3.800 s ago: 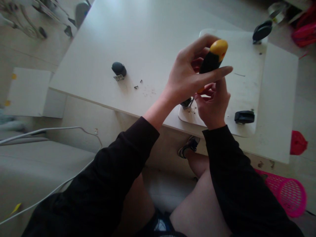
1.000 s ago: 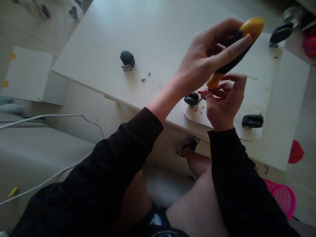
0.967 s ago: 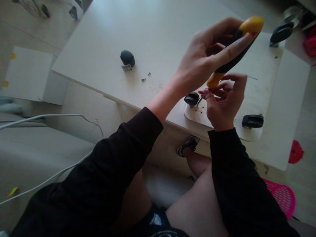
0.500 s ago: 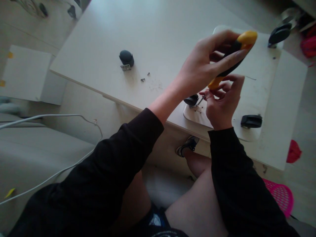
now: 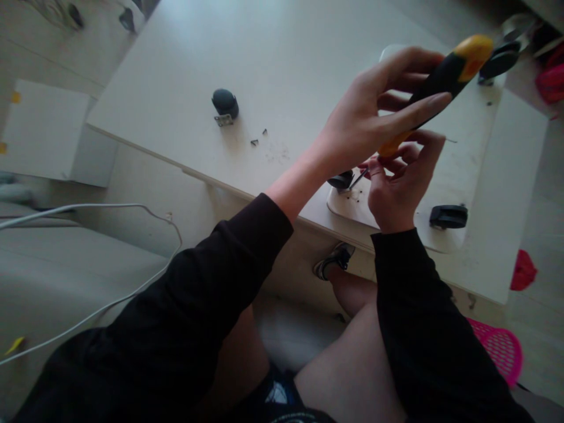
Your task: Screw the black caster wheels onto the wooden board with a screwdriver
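Screwdriver (image 5: 449, 71), judged light and rigid, is best held by its thick handle, where left-hand grip (image 5: 374, 111) is clamped, its shaft (image 5: 359, 178) being pinched in right-hand grip (image 5: 399, 191).

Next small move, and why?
I'd probably give the screwdriver a small turn with the left hand: that hand grips it, the right hand is at its shaft, and the tip appears to reach the base of the partly hidden caster. Whether it meets a screw isn't visible.

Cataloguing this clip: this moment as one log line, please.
left hand: gripping screwdriver | right hand: fingers at its shaft | tip: beside partly hidden caster | screws: near loose caster
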The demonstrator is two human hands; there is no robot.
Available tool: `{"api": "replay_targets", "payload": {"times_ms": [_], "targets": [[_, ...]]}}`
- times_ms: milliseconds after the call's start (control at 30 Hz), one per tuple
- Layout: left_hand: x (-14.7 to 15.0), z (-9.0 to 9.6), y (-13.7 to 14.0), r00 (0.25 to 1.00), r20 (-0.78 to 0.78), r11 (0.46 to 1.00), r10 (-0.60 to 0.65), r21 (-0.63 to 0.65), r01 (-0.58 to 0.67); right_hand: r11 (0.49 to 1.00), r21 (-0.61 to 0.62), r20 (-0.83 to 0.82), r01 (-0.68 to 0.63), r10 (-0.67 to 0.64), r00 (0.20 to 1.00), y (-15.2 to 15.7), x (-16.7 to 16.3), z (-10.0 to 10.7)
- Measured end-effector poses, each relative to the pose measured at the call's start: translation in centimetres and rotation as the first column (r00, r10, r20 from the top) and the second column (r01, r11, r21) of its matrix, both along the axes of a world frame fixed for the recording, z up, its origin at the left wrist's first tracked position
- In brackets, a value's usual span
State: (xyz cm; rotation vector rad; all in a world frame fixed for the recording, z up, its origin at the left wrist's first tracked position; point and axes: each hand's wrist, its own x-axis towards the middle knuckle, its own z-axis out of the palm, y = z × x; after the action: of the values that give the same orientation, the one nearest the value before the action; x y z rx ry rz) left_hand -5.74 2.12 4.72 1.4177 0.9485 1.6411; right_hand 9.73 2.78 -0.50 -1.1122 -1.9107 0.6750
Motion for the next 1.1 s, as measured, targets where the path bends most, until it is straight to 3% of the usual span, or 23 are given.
{"api": "replay_targets", "payload": {"times_ms": [100,200,467,600,733,867,1100], "targets": [[0.0,0.3,-0.2,0.984,-0.179,0.999,0.020,0.044,-0.013,1.000,-0.013,-0.006,-0.016,0.016,1.000,-0.2,-0.2,0.1],[0.2,0.7,-0.4,0.940,-0.335,0.998,0.069,0.010,-0.070,0.999,-0.016,0.004,-0.034,0.034,0.999,-0.2,-0.2,0.1],[0.0,2.0,-1.2,0.893,-0.444,0.997,0.070,0.022,-0.068,1.000,-0.006,0.032,-0.020,0.020,0.999,-0.2,-0.2,0.0],[-0.2,1.7,-1.4,0.943,-0.323,0.992,0.081,-0.061,-0.106,0.999,-0.029,0.053,-0.016,0.018,0.998,-0.1,0.0,0.0],[-0.5,1.2,-1.5,0.997,-0.077,0.995,0.017,-0.092,-0.024,0.996,-0.005,0.015,-0.089,0.089,0.996,0.1,0.2,-0.4],[-0.7,1.1,-1.0,0.995,-0.055,0.981,-0.085,-0.181,0.074,0.989,0.010,0.002,-0.150,0.150,0.989,0.4,0.6,-0.9],[-1.0,0.5,-0.3,0.997,-0.002,0.984,-0.078,-0.158,0.077,0.984,-0.015,0.010,-0.176,0.176,0.984,1.1,1.8,-1.1]]}}
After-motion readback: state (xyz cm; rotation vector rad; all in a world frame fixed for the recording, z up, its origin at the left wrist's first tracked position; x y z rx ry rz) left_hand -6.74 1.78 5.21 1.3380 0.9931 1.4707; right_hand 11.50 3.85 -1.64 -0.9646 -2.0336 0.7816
